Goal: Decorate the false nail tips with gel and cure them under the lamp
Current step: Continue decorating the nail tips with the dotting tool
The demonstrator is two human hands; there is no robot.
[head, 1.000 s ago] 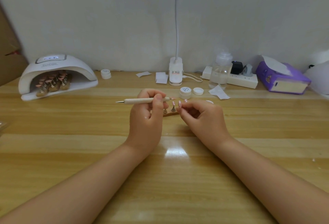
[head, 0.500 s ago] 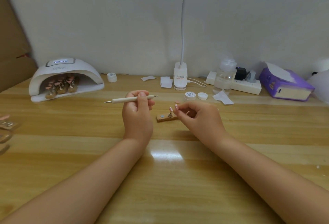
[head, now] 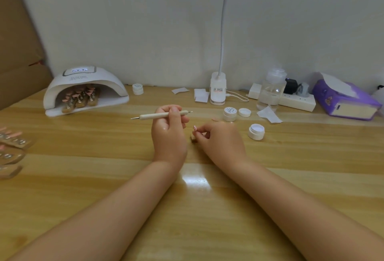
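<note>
Left hand is gripping a dotting tool — the pale shaft is lying nearly level across the curled fingers, its fine metal tip pointing toward 9 o'clock. Right hand is pinching a decorated nail tip between thumb and forefinger, just above a small wooden holder block that is sitting on the surface; the hand is covering most of the block, so contact between tip and block cannot be confirmed.

Curing lamp is standing at 10 o'clock from the hands, well apart from them, its top display glowing; the lettering on the housing is too blurred to read. Inside its opening, three wooden strips carrying pink nail tips are lying side by side.

At 2 o'clock, a closed white gel jar is showing a printed lid label that is not legible, with a loose white cap just beside it. An open jar is sitting at 3 o'clock, near the right hand. Another small jar is standing at the lamp's right end.

At 12 o'clock, the desk light base is bearing a red-and-white sticker — unreadable. A clear bottle, a white power strip and a purple tissue pack are occupying the far right. Further strips of tips are lying at the left edge.
</note>
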